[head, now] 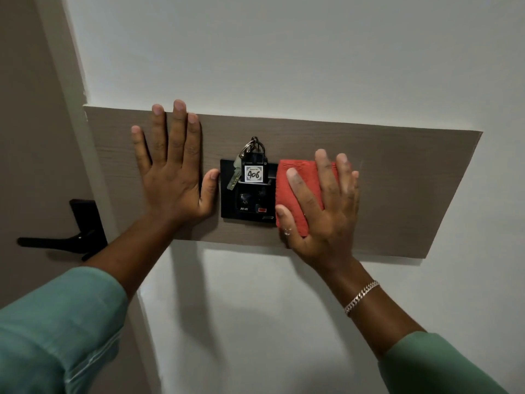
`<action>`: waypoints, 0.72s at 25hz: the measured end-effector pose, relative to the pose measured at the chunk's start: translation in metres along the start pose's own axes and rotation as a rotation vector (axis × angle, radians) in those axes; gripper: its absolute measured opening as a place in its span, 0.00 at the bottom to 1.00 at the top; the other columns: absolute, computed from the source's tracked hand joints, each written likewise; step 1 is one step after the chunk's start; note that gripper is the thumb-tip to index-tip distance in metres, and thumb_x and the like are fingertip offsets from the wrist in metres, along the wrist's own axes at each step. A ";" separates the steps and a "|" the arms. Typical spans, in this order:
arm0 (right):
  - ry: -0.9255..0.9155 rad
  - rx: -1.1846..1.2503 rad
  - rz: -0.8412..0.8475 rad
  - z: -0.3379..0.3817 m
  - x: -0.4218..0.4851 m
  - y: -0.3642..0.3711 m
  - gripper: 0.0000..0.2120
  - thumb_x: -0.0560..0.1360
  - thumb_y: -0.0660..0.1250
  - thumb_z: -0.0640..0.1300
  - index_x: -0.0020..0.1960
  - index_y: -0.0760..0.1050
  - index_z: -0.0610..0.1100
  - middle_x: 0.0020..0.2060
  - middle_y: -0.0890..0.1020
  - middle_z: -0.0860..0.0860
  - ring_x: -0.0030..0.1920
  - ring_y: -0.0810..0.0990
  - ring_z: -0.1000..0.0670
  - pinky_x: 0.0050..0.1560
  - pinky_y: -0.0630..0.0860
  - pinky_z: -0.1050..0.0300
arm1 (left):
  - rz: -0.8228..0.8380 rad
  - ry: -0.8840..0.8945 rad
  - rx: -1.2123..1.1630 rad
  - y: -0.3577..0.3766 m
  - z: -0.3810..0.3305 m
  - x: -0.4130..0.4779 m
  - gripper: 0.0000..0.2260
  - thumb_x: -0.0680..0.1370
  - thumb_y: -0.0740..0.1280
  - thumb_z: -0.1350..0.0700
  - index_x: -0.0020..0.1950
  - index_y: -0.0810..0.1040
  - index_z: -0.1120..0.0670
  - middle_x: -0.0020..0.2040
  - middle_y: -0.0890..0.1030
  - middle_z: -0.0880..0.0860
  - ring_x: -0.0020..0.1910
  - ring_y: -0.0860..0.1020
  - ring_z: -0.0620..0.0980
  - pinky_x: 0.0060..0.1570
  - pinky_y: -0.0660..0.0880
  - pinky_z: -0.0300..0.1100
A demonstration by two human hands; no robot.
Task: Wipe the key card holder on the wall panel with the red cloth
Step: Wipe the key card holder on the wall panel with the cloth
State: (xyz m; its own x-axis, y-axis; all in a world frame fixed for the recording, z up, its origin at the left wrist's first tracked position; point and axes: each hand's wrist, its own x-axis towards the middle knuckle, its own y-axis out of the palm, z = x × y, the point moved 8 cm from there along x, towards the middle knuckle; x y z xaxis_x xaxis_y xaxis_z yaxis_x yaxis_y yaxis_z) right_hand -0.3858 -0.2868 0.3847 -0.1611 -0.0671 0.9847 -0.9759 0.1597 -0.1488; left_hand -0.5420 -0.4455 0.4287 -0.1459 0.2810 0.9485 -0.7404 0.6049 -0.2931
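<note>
A black key card holder [248,201] is fixed to a grey-brown wood-grain wall panel [397,180]. A key tag marked 406 [253,174] with a key and ring sits in its slot. My right hand [321,206] presses a folded red cloth [295,191] flat against the panel, over the holder's right edge. My left hand [173,172] lies flat on the panel just left of the holder, fingers spread, thumb touching the holder's left edge, holding nothing.
The panel is mounted on a white wall [284,52]. At the left stands a brown door with a black lever handle [68,237]. A white door frame [85,137] runs between door and panel.
</note>
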 end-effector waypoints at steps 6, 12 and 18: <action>-0.058 0.039 0.002 0.014 0.002 0.001 0.22 0.78 0.65 0.55 0.70 0.72 0.51 0.74 0.69 0.43 0.76 0.62 0.35 0.74 0.62 0.28 | 0.000 0.008 -0.020 -0.001 0.001 0.000 0.33 0.79 0.49 0.43 0.78 0.52 0.61 0.78 0.57 0.65 0.77 0.51 0.68 0.73 0.48 0.69; 0.047 0.050 -0.006 0.015 0.011 0.001 0.21 0.80 0.62 0.54 0.71 0.72 0.51 0.74 0.69 0.42 0.76 0.62 0.35 0.75 0.60 0.29 | -0.003 0.006 -0.007 -0.002 0.001 0.000 0.33 0.78 0.49 0.43 0.78 0.52 0.62 0.78 0.57 0.66 0.77 0.52 0.68 0.73 0.48 0.69; -0.123 -0.012 0.033 0.005 -0.004 0.003 0.23 0.79 0.63 0.56 0.72 0.68 0.51 0.73 0.68 0.42 0.76 0.62 0.35 0.73 0.62 0.28 | -0.006 0.008 -0.010 -0.001 0.001 -0.001 0.33 0.78 0.49 0.43 0.78 0.52 0.61 0.78 0.57 0.65 0.77 0.52 0.68 0.74 0.48 0.69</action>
State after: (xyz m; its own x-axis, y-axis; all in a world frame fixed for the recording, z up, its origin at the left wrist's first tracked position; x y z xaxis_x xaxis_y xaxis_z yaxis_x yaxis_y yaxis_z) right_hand -0.3883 -0.2906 0.3798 -0.2103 -0.1823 0.9605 -0.9682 0.1753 -0.1787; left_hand -0.5421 -0.4467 0.4280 -0.1362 0.2830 0.9494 -0.7346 0.6142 -0.2885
